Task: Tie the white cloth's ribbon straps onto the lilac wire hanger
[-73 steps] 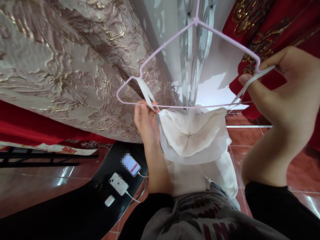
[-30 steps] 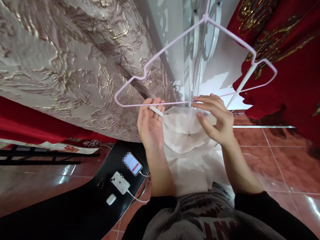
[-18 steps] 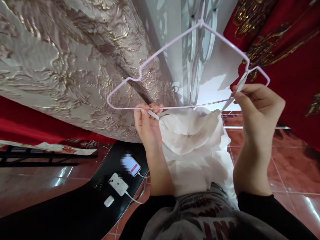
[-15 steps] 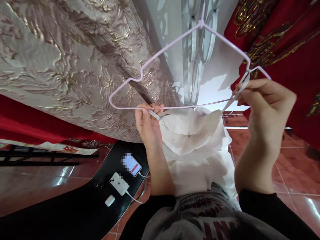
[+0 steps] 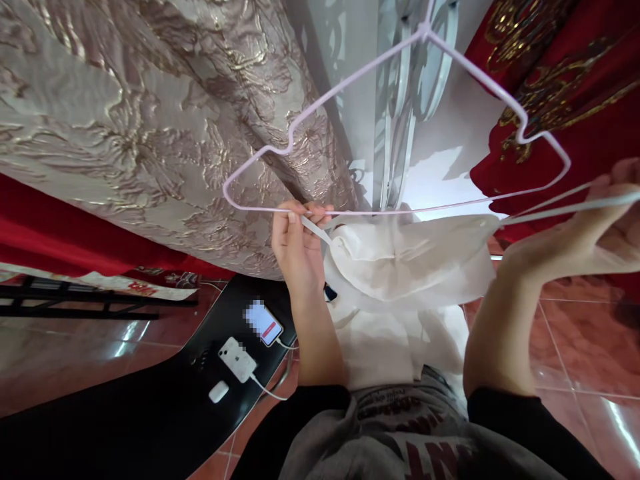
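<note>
A pale pink clothes hanger (image 5: 345, 85) spans the space in front of me. My left hand (image 5: 299, 243) pinches its lower bar, along with a thin white strap (image 5: 317, 230) of a white garment (image 5: 415, 257). This garment, thin and ruffled, hangs below the bar between my arms. Off to the right, my right hand (image 5: 595, 230) has the other white strap (image 5: 555, 215) looped over it and pulled taut, clear of the hanger's right end. Its fingers are partly cut off by the frame edge.
Brocade fabric with gold relief (image 5: 150, 120) drapes on the left, and red embroidered cloth (image 5: 590, 113) on the right. A black bench (image 5: 125, 407) at lower left carries two phones (image 5: 237, 359) on charging cables and a small white case (image 5: 219, 391). Red tiles cover the floor.
My right hand has moved right, drawing the strap off the hanger's right shoulder and stretching it outward. My left hand keeps its grip. The hanger has shifted slightly right.
</note>
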`<state>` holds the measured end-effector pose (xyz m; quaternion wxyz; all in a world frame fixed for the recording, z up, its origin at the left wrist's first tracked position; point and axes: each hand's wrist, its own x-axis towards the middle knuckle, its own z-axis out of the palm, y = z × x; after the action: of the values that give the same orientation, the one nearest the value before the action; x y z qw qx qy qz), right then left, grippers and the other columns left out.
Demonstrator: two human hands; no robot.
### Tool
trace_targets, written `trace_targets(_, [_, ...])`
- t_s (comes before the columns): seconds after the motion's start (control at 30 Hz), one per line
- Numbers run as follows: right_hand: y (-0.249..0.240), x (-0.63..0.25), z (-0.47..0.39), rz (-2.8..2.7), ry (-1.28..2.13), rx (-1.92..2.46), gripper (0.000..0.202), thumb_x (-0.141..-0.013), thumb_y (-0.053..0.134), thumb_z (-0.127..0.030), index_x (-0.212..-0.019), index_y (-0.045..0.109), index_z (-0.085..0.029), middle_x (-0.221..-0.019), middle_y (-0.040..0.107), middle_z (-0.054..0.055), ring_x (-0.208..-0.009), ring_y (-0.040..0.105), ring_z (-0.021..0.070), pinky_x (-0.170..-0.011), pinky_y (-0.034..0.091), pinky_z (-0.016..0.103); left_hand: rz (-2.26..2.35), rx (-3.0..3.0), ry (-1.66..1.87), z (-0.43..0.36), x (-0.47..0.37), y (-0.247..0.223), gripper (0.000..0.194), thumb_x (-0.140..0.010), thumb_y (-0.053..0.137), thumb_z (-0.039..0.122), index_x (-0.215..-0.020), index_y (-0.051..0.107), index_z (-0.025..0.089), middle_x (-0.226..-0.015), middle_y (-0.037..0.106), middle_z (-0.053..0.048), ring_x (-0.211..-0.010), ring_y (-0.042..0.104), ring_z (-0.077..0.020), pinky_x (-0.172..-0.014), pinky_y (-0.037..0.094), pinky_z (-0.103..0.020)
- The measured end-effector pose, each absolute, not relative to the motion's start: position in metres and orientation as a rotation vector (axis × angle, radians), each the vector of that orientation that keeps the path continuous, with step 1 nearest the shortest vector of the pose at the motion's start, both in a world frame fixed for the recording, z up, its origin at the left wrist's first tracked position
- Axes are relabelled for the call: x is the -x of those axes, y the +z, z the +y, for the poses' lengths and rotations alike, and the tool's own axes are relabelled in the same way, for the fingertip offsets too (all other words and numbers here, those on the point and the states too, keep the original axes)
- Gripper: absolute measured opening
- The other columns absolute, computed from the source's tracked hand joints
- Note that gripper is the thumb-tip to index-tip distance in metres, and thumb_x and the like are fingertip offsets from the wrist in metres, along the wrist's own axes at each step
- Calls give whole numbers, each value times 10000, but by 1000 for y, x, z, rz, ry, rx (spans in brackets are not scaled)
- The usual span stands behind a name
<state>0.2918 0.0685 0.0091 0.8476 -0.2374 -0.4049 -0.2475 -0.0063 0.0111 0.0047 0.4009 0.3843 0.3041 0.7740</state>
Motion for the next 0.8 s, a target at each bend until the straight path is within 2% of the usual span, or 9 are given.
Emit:
trace_targets(0.03, [8, -282, 61, -797, -549, 484, 256, -956, 701, -561, -1016, 839, -355, -917, 818, -34, -815, 786, 175, -663, 580, 343, 776, -969, 1937, 10, 4, 5, 324, -934, 820, 503, -917, 636, 237, -872, 719, -14, -921, 776, -169, -854, 625, -253])
trace_targets(0.1, [11, -256, 43, -940, -448, 541, 202, -931, 750, -494, -958, 841, -316, -868, 801, -22, -777, 767, 180, -678, 593, 370, 798, -959, 1898, 7, -1, 4, 308, -949, 800, 497, -914, 643, 235, -883, 728, -25, -934, 786, -182, -834, 626, -254])
trace_targets(0.17, [18, -233, 27, -1305, -173, 695, 153, -944, 743, -415, -1037, 836, -336, -928, 812, -11, -918, 796, 227, -829, 643, 448, 808, -967, 1865, 5, -5, 1, 278, -964, 776, 481, -925, 659, 232, -922, 750, -44, -971, 796, -207, -853, 635, -282])
trace_targets(0.23, [25, -219, 19, -1644, 62, 914, 183, -975, 700, -398, -1099, 823, -344, -994, 815, 2, -1057, 783, 250, -974, 615, 498, 810, -1009, 1841, 4, -3, -4, 217, -967, 757, 437, -989, 710, 226, -1006, 786, -75, -1023, 802, -243, -896, 650, -331])
trace_targets(0.3, [29, -216, 18, -1835, 176, 1068, 222, -1004, 653, -436, -1119, 818, -340, -1027, 811, 8, -1051, 761, 238, -1003, 571, 488, 837, -1084, 1857, 5, 7, -9, 200, -964, 745, 351, -1114, 759, 220, -1120, 805, -98, -1078, 798, -263, -960, 651, -376])
trace_targets(0.47, [29, -227, 19, -1835, 211, 1100, 255, -1015, 627, -483, -1099, 821, -340, -1003, 804, -2, -948, 711, 205, -958, 497, 440, 1022, -1332, 2184, 17, 59, -11, 392, -976, 782, 134, -1324, 732, 307, -1276, 777, -2, -1171, 771, -231, -1102, 600, -404])
trace_targets(0.57, [28, -230, 15, -1812, 186, 1113, 240, -1006, 633, -500, -1063, 821, -363, -954, 792, -4, -929, 692, 213, -936, 483, 442, 1040, -1399, 2320, 23, 84, 6, 529, -864, 921, 136, -1308, 717, 337, -1475, 651, 60, -1159, 773, -242, -1067, 634, -390])
trace_targets(0.7, [26, -223, 14, -1854, 203, 1076, 222, -1001, 644, -484, -1089, 805, -360, -975, 789, -10, -944, 686, 213, -934, 461, 437, 915, -1479, 2132, 32, 86, 40, 617, -789, 992, 197, -1321, 692, 284, -1527, 597, 70, -1089, 789, -226, -1014, 668, -372])
trace_targets(0.8, [22, -217, 12, -1863, 183, 1042, 207, -997, 663, -438, -1138, 788, -352, -991, 784, -22, -944, 673, 195, -942, 448, 421, 940, -1331, 2040, 42, 72, 66, 624, -678, 994, -14, -1214, 733, 170, -1358, 695, 16, -919, 794, -191, -910, 671, -347])
